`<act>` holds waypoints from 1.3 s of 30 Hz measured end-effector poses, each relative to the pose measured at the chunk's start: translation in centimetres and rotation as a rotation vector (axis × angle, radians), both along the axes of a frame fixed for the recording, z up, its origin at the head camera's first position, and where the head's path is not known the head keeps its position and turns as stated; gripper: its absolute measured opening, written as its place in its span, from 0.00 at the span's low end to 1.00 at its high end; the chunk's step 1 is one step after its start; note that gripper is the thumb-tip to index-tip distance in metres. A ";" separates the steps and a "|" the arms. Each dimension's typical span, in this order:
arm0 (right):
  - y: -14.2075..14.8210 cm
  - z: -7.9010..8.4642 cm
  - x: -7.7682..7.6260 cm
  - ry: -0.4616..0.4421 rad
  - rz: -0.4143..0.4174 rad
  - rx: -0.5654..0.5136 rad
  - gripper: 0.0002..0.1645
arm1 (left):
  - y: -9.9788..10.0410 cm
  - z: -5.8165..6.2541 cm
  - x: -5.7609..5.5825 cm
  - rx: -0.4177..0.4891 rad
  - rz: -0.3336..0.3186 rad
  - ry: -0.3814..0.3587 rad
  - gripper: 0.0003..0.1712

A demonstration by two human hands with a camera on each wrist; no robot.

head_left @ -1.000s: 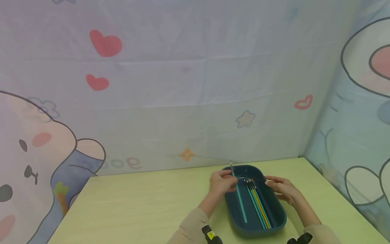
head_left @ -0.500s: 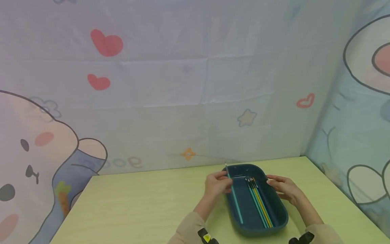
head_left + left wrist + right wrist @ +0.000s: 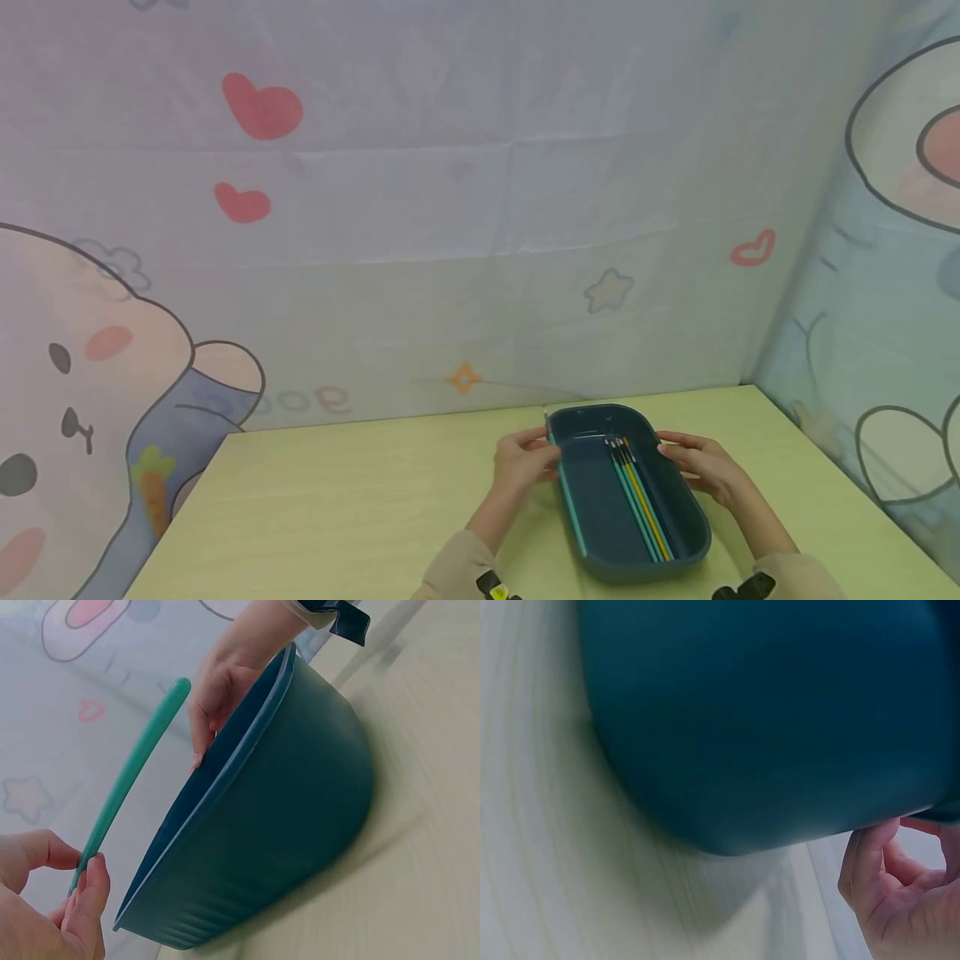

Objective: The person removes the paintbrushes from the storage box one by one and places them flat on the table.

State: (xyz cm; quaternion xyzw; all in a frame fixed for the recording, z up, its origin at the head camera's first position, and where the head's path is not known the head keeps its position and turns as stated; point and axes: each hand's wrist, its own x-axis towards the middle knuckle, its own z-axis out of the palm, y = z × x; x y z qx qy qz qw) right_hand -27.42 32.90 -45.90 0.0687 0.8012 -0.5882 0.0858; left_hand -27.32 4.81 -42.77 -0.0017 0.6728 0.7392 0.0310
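My left hand (image 3: 520, 460) pinches a teal-handled paintbrush (image 3: 572, 510) between thumb and fingers. The brush slants along the left rim of a dark blue-green plastic bin (image 3: 600, 508), its bristle end pointing up and away. From the left wrist view, the handle (image 3: 131, 776) stands apart from the bin wall (image 3: 277, 795), above the rim. My right hand (image 3: 705, 467) grips the bin's right rim near the far end; in the right wrist view its fingertips touch the outer wall (image 3: 765, 720). Inside lie several more paintbrushes (image 3: 641, 504), teal, yellow and dark-handled, side by side.
The bin stands on a pale yellow wooden table (image 3: 360, 500), toward its right side. A printed cloth backdrop (image 3: 420, 208) rises behind the table's back edge, and another cloth (image 3: 862, 333) hangs along the right.
My left hand has carried the teal paintbrush leftward, from over the bin's inside to its left rim. The right hand keeps its grip on the bin, and the other brushes lie as before.
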 end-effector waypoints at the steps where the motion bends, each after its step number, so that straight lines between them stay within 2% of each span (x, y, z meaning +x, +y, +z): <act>1: 0.0 0.0 0.0 -0.001 -0.003 -0.004 0.39 | -0.1 0.0 0.0 0.000 0.000 0.001 0.28; 9: 0.0 0.0 0.1 0.000 -0.010 -0.018 0.39 | -0.6 -0.8 0.2 -0.034 0.015 0.008 0.28; 20: -0.3 -0.1 0.4 0.002 -0.012 -0.022 0.39 | -0.9 -2.1 0.6 -0.028 0.042 -0.008 0.28; 39: -0.4 -0.1 0.4 0.005 -0.010 -0.021 0.40 | -1.7 -4.0 0.1 -0.118 0.013 0.012 0.24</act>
